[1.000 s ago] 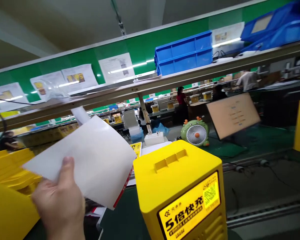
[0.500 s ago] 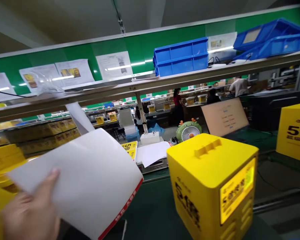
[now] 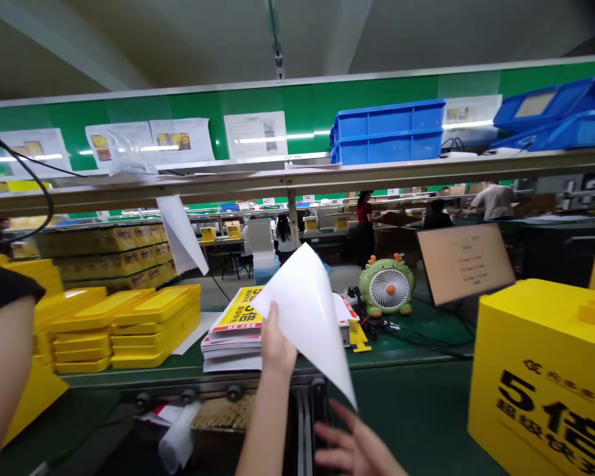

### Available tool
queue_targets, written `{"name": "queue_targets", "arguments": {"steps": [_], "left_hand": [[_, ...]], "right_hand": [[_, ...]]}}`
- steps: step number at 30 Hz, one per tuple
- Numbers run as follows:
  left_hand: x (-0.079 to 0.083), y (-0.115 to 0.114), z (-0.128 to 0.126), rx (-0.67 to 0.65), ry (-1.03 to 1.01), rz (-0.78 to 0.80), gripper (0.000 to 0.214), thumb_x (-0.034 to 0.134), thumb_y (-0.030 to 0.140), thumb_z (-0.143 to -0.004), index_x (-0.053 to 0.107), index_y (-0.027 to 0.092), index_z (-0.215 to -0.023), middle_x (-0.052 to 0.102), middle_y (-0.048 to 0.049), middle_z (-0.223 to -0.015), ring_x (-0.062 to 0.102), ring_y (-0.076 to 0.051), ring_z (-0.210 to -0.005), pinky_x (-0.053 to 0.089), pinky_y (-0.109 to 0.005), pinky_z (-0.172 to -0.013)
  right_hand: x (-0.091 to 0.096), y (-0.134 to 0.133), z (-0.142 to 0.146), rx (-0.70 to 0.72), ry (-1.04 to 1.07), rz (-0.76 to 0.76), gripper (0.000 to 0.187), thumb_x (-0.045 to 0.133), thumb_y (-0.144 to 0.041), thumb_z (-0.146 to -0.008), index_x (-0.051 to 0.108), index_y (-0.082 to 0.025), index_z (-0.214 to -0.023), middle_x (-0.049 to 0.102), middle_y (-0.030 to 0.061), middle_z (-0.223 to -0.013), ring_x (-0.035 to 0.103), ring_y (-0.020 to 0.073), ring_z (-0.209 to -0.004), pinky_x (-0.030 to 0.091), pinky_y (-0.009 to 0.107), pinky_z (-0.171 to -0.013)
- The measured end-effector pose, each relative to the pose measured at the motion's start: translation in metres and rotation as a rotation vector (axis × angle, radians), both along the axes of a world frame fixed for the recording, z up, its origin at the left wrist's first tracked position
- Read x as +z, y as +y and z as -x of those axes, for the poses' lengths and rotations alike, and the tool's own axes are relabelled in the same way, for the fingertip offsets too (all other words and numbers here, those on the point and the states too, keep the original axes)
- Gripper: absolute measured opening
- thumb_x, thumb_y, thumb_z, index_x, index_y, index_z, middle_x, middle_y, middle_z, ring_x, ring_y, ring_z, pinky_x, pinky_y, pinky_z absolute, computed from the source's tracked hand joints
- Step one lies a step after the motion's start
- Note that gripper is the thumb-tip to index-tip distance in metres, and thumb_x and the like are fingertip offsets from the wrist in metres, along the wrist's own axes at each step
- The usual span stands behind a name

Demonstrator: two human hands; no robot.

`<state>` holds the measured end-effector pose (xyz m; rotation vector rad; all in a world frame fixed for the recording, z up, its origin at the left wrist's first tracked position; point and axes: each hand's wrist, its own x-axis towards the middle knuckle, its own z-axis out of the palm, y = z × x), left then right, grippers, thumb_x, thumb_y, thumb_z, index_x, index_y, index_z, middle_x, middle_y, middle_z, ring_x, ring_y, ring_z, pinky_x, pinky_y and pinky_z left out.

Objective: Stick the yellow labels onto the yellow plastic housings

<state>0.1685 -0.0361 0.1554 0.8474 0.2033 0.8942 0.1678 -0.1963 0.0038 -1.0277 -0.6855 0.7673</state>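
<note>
Head view: one frame, looking forward and down along a green workbench.
Sheet: a white glossy sheet [image 3: 310, 317] stands lifted and curled, broad at the top and tapering to a point at lower right, above the near edge of the sticker stack.
Left hand: the left hand [image 3: 276, 344] reaches forward and is closed on the sheet's left edge; the sheet rises above and to the right of the grip.
Right hand: the right hand [image 3: 350, 446] is low in the frame, fingers spread and holding nothing, just below the sheet's lower tip; contact cannot be told.
Sticker stack: a stack of flat printed sheets [image 3: 233, 330], the top one yellow with black characters, lies on the bench just behind the left hand.
Yellow box: a smooth yellow plastic cabinet [image 3: 540, 370] with black print stands at right, well apart from the sheet.
Yellow trays: shallow yellow lids [image 3: 143, 320] are stacked at left.
Fan: a small green dragon-shaped fan [image 3: 387, 287] sits behind the stack.
</note>
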Motion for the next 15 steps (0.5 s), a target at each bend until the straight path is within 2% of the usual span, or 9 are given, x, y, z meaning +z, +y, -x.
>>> {"name": "queue_targets", "arguments": {"steps": [2, 4, 6, 8, 11, 13, 15], "left_hand": [[-0.029, 0.009, -0.032, 0.039, 0.101, -0.010, 0.034, 0.035, 0.032, -0.097, 0.042, 0.016, -0.127, 0.056, -0.0085, -0.123, 0.058, -0.014, -0.103, 0.053, -0.022, -0.080], [-0.064, 0.021, -0.056, 0.031, 0.303, -0.039, 0.028, 0.042, 0.032, -0.096, 0.053, 0.011, -0.111, 0.065, -0.0084, -0.096, 0.063, -0.012, -0.072, 0.051, -0.020, -0.058], [-0.095, 0.035, -0.072, -0.030, 0.516, -0.085, 0.029, 0.048, 0.034, -0.094, 0.057, 0.008, -0.085, 0.059, -0.0008, -0.062, 0.048, -0.008, -0.041, 0.037, -0.019, -0.038], [-0.117, 0.047, -0.084, -0.089, 0.644, -0.123, 0.037, 0.050, 0.038, -0.093, 0.054, 0.010, -0.070, 0.045, 0.0057, -0.047, 0.033, -0.005, -0.032, 0.027, -0.018, -0.033], [-0.126, 0.065, -0.098, -0.133, 0.687, -0.116, 0.043, 0.046, 0.045, -0.094, 0.053, 0.011, -0.070, 0.041, 0.0063, -0.048, 0.035, -0.006, -0.035, 0.030, -0.018, -0.036], [-0.121, 0.076, -0.104, -0.146, 0.674, -0.073, 0.040, 0.039, 0.046, -0.096, 0.054, 0.010, -0.085, 0.047, 0.0035, -0.057, 0.046, -0.008, -0.044, 0.039, -0.019, -0.042], [-0.118, 0.082, -0.102, -0.139, 0.660, -0.038, 0.038, 0.033, 0.045, -0.098, 0.048, 0.011, -0.106, 0.053, -0.0005, -0.071, 0.055, -0.011, -0.056, 0.046, -0.022, -0.049]], "right_hand": [[0.009, -0.006, -0.033, -0.183, 0.264, -0.111, 0.056, 0.062, -0.060, -0.075, 0.049, -0.022, -0.115, 0.059, 0.0106, -0.120, 0.065, 0.0178, -0.082, 0.055, 0.029, -0.063], [0.014, -0.010, -0.069, -0.432, 0.436, -0.120, 0.051, 0.075, -0.040, -0.071, 0.051, -0.017, -0.109, 0.064, 0.0102, -0.111, 0.063, 0.0119, -0.066, 0.053, 0.021, -0.053], [0.012, -0.008, -0.105, -0.596, 0.466, -0.056, 0.040, 0.078, -0.025, -0.069, 0.053, -0.012, -0.098, 0.068, 0.0059, -0.086, 0.057, 0.0074, -0.052, 0.049, 0.016, -0.044], [0.003, 0.003, -0.138, -0.673, 0.471, -0.025, 0.024, 0.071, -0.018, -0.076, 0.052, -0.010, -0.089, 0.065, 0.0015, -0.069, 0.055, 0.0063, -0.049, 0.049, 0.014, -0.044], [-0.013, 0.033, -0.174, -0.726, 0.434, 0.045, 0.007, 0.057, -0.014, -0.087, 0.052, -0.009, -0.084, 0.060, -0.0009, -0.064, 0.056, 0.0071, -0.050, 0.049, 0.015, -0.044], [-0.018, 0.058, -0.191, -0.745, 0.398, 0.102, 0.009, 0.053, -0.016, -0.090, 0.052, -0.010, -0.084, 0.058, -0.0018, -0.066, 0.055, 0.0071, -0.051, 0.048, 0.016, -0.044], [-0.019, 0.084, -0.206, -0.746, 0.371, 0.158, 0.009, 0.051, -0.017, -0.091, 0.052, -0.010, -0.086, 0.057, -0.0019, -0.070, 0.056, 0.0074, -0.054, 0.050, 0.018, -0.047]]}}
